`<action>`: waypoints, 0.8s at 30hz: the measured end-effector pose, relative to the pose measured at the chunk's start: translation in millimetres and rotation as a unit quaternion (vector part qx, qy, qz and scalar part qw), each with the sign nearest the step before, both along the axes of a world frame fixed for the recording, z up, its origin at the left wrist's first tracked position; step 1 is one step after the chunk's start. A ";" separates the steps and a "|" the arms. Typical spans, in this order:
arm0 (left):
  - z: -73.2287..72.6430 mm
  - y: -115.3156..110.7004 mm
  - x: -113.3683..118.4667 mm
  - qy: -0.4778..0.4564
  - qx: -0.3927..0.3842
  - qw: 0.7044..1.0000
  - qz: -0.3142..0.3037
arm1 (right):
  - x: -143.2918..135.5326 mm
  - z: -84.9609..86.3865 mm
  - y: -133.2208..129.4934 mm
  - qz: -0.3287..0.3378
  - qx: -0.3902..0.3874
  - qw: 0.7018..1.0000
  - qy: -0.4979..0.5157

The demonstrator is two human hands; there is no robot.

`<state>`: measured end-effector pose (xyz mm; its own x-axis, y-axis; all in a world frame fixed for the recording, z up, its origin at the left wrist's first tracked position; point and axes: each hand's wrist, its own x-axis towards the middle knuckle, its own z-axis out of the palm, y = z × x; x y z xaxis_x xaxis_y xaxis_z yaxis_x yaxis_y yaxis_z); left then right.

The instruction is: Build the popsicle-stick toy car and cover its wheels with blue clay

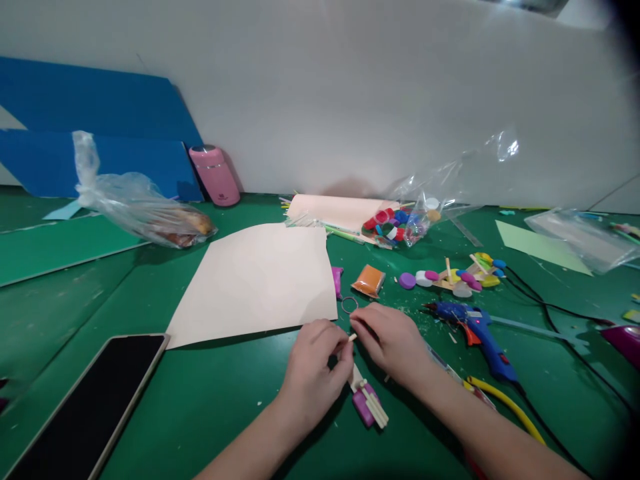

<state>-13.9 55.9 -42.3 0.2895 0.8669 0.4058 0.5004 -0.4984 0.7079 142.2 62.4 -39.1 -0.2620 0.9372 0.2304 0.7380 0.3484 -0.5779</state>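
Observation:
My left hand is closed in a pinch on a short wooden stick, whose pale end shows at the fingertips. Close beside it on the right is my right hand, thumb and fingers pressed together; whatever they hold is hidden. Below both hands lies a small piece of work: pale wooden sticks on a purple-pink block, with a flat stick reaching up under my left fingers. A thin grey ring lies just beyond the right fingertips.
A blue glue gun with a black cord lies right, near a chain of coloured pieces. An orange packet, cream paper, phone, pink flask, bagged food and bottle caps surround the hands.

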 end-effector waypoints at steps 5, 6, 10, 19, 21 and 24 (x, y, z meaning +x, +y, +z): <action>-1.5 -0.9 1.2 0.001 0.002 1.000 0.001 | 5.2 10.8 4.6 0.011 -0.166 0.979 0.113; -1.6 -1.0 1.4 0.001 0.002 1.000 0.002 | 5.8 12.9 6.0 0.025 -0.199 0.971 0.132; -1.8 -1.2 2.0 0.001 -0.003 1.000 0.009 | 3.2 18.7 10.8 0.064 -0.304 0.931 0.190; -3.6 -1.5 2.4 -0.005 -0.014 1.000 0.012 | -7.5 21.0 13.6 0.033 -0.422 0.858 0.291; -3.0 -1.4 2.5 -0.007 -0.017 1.000 0.013 | -7.3 18.6 13.1 0.031 -0.434 0.846 0.307; -1.5 -1.4 2.4 -0.011 -0.022 1.000 0.015 | -6.3 14.5 11.8 0.029 -0.444 0.834 0.327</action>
